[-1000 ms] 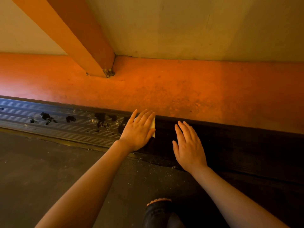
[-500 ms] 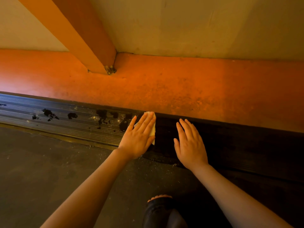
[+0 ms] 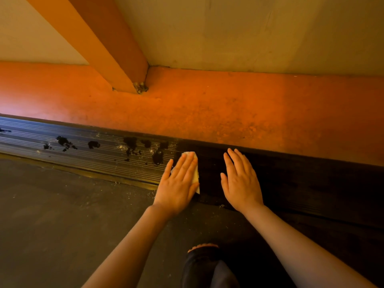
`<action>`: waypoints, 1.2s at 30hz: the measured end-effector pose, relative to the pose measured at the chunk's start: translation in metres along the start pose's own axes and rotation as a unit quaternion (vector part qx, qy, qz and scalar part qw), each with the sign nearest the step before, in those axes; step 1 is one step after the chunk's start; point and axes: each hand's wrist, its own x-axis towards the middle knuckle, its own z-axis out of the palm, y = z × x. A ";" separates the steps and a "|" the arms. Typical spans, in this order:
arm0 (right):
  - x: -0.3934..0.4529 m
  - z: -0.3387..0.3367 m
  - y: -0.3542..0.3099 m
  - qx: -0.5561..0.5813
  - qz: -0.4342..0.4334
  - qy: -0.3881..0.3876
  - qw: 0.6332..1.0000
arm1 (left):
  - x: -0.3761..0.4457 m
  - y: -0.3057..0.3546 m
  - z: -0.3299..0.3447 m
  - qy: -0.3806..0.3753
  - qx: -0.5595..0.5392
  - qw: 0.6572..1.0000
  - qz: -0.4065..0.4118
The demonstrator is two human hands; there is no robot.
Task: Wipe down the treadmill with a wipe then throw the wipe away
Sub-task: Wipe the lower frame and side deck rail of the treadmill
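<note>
The treadmill's ribbed side rail (image 3: 87, 150) runs across the view, grey and dusty on the left with dark wet spots, dark and wet on the right. My left hand (image 3: 178, 183) lies flat on a white wipe (image 3: 195, 175) and presses it against the rail at the border between the grey and dark parts. The wipe shows only at my fingertips and along the right edge of my palm. My right hand (image 3: 241, 181) rests flat on the dark part of the rail, fingers straight, a little to the right of the wipe.
The grey treadmill belt (image 3: 62, 215) lies on the near side of the rail. Beyond the rail are an orange frame beam (image 3: 228, 109), a slanted orange upright (image 3: 108, 42) bolted to it, and a pale floor. My knee (image 3: 203, 265) shows at the bottom.
My left hand has slid the wipe a little farther across the rail, and more of the wipe shows beyond my fingertips. My right hand has stayed in place.
</note>
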 end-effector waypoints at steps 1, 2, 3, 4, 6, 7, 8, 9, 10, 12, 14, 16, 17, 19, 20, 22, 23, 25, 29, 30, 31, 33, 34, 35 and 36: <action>0.000 0.000 0.000 -0.001 0.001 0.000 1.000 | -0.001 -0.006 0.000 -0.006 -0.006 1.000 -0.018; 0.000 0.000 0.000 -0.002 0.001 0.000 1.000 | -0.001 -0.009 0.000 -0.010 -0.014 0.999 -0.034; 0.000 0.000 -0.001 -0.004 0.001 -0.001 1.000 | -0.001 -0.008 -0.001 -0.011 -0.025 0.998 -0.048; 0.000 0.000 -0.001 -0.005 0.001 -0.002 1.000 | 0.001 -0.005 -0.002 -0.010 -0.038 0.997 -0.062; 0.000 0.000 -0.001 -0.007 0.002 -0.003 1.000 | 0.003 0.008 -0.002 -0.007 -0.054 0.995 -0.082; 0.000 0.000 -0.001 -0.008 0.002 -0.004 1.000 | 0.003 0.015 -0.001 -0.004 -0.050 0.995 -0.082; 0.000 0.000 -0.001 -0.008 0.001 -0.003 1.000 | 0.001 0.022 0.000 0.001 -0.043 0.996 -0.074; 0.000 0.000 -0.001 -0.008 0.002 -0.002 1.000 | 0.000 0.028 0.001 0.005 -0.035 0.997 -0.061; 0.001 0.000 -0.001 -0.007 0.002 -0.002 1.000 | -0.002 0.031 0.003 0.010 -0.030 0.998 -0.050; 0.001 0.000 -0.002 -0.004 0.006 -0.006 1.000 | -0.008 0.034 0.007 0.017 -0.027 0.999 -0.044; 0.002 0.000 -0.006 -0.003 0.017 -0.008 1.000 | -0.014 0.034 0.009 0.015 -0.031 0.998 -0.062; 0.004 0.000 -0.012 -0.005 0.021 -0.006 1.000 | -0.019 0.031 0.009 0.012 -0.038 0.996 -0.083; 0.005 0.001 -0.017 -0.005 0.015 -0.005 1.000 | -0.020 0.028 0.009 0.011 -0.041 0.995 -0.089; 0.009 0.006 -0.029 -0.001 -0.019 -0.007 1.000 | -0.017 0.020 0.006 0.011 -0.047 0.995 -0.093; 0.011 0.009 -0.035 0.002 -0.039 -0.013 0.999 | -0.013 0.014 0.003 0.008 -0.049 0.994 -0.095; 0.018 0.015 -0.047 0.008 -0.065 -0.027 0.997 | -0.002 0.002 0.000 0.001 -0.048 0.993 -0.106; 0.022 0.018 -0.052 0.010 -0.068 -0.031 0.997 | 0.002 -0.001 -0.002 -0.001 -0.049 0.992 -0.113; 0.027 0.021 -0.056 0.011 -0.063 -0.035 0.997 | 0.001 0.000 -0.001 0.000 -0.063 0.990 -0.125; 0.028 0.022 -0.054 0.000 -0.072 -0.024 0.997 | -0.022 0.007 0.005 0.006 -0.095 0.985 -0.145; 0.027 0.022 -0.054 0.000 -0.073 -0.021 0.997 | -0.026 0.006 0.005 0.002 -0.098 0.985 -0.141; 0.027 0.022 -0.054 0.001 -0.073 -0.020 0.997 | -0.027 0.003 0.005 -0.002 -0.095 0.986 -0.135; 0.026 0.021 -0.054 0.003 -0.071 -0.025 0.997 | -0.020 -0.005 0.003 -0.005 -0.081 0.990 -0.118; 0.026 0.021 -0.055 0.004 -0.070 -0.028 0.997 | -0.013 -0.010 0.000 -0.005 -0.076 0.991 -0.113; 0.026 0.020 -0.054 0.004 -0.069 -0.031 0.997 | -0.005 -0.016 -0.002 -0.006 -0.074 0.991 -0.110; 0.027 0.020 -0.054 0.004 -0.068 -0.034 0.997 | 0.005 -0.023 -0.006 -0.008 -0.073 0.991 -0.107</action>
